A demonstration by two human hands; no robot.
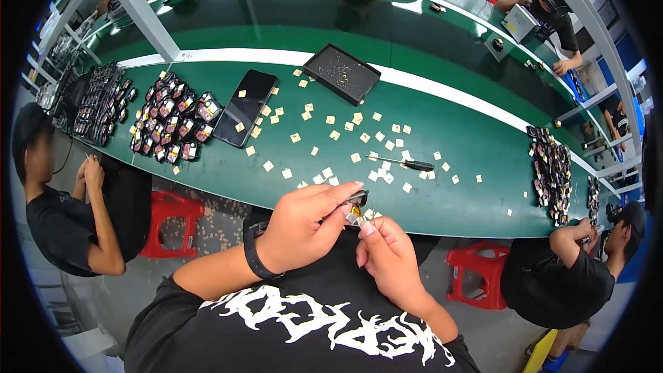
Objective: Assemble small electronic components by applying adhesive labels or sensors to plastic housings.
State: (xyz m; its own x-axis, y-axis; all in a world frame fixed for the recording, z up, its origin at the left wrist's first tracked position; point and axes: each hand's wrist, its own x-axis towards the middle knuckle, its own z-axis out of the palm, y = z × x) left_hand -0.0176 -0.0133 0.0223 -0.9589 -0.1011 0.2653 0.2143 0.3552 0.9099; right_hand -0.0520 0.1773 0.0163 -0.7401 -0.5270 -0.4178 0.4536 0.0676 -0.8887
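My left hand (300, 224), with a dark band on its wrist, pinches a small black part (357, 199) with a yellow and silver patch. It is held just off the near edge of the green bench. My right hand (390, 255) is close against the part's lower side, thumb and fingertips pressed together. Something pale and tiny shows at those fingertips, too small to name. Beyond the hands lie many small cream squares (356, 157) and a screwdriver (409, 164) with a black handle.
A dark phone (245, 107) and a black tray (342, 72) holding tiny pieces lie on the bench (476, 138). Black parts are piled at left (166, 117) and right (551, 173). Seated co-workers flank me on both sides, near red stools (173, 224). Farther back runs a green conveyor (331, 17).
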